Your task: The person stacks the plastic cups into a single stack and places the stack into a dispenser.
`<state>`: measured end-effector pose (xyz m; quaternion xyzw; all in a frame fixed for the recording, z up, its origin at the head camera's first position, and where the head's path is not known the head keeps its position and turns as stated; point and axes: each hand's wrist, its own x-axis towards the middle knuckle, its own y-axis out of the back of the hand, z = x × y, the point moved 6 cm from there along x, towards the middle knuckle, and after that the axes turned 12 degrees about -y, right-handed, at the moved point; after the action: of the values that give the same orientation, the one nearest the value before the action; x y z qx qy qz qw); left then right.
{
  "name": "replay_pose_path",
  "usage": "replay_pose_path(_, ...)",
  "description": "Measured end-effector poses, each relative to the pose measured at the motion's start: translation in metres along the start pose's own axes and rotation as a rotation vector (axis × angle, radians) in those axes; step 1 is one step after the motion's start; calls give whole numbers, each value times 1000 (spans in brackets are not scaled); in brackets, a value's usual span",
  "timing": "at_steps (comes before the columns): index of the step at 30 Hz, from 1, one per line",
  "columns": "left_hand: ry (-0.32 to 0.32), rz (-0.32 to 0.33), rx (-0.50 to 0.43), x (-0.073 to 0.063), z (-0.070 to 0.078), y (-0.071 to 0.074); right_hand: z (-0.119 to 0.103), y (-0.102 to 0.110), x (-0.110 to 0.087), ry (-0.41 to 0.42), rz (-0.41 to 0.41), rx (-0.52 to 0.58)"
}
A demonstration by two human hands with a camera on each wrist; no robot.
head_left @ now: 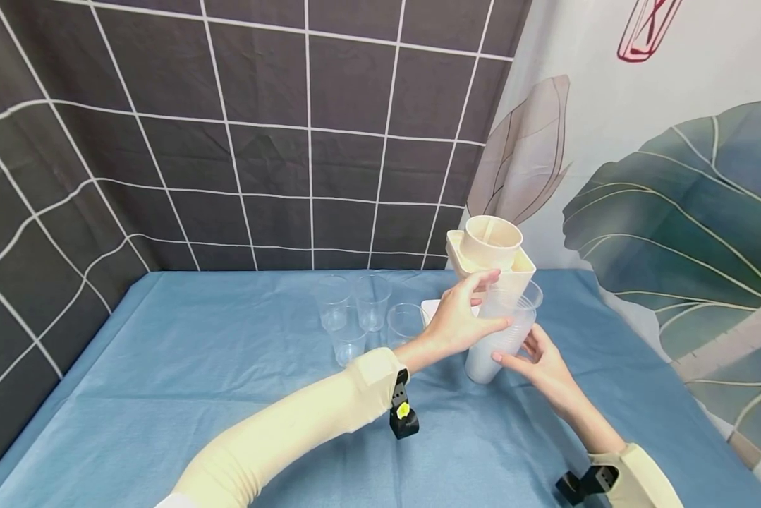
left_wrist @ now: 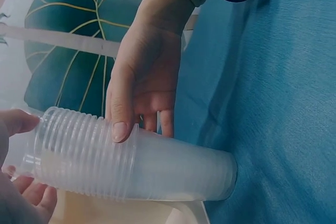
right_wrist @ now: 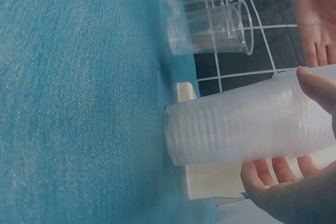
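Note:
A tall stack of clear plastic cups [head_left: 486, 358] stands slightly tilted on the blue cloth, nested rim over rim. My right hand [head_left: 545, 367] holds the stack partway up, its thumb [left_wrist: 122, 111] on one side and its fingers [right_wrist: 281, 170] on the other. Higher up, my left hand [head_left: 456, 317] grips around the top of the stack, at a clear cup [head_left: 534, 292] there. Its thumb [left_wrist: 21, 121] and fingers [left_wrist: 39, 195] lie on opposite sides of the rims. Some of the left fingers are hidden behind the plastic.
Several single clear cups [head_left: 372, 303] stand upright on the blue cloth [head_left: 228, 395], left of the stack. Right behind the stack is a cream-coloured stand [head_left: 456, 259] with a round open top [head_left: 491, 243]. A dark grid-patterned curtain [head_left: 266, 162] hangs at the back.

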<state>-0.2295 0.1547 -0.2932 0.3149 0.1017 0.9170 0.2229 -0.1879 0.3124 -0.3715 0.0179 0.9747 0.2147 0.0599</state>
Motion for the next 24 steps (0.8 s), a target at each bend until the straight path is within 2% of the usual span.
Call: replay_pose_path(24,39,-48,16,-4,-5,-3,0,-1,0,18,-10,17)
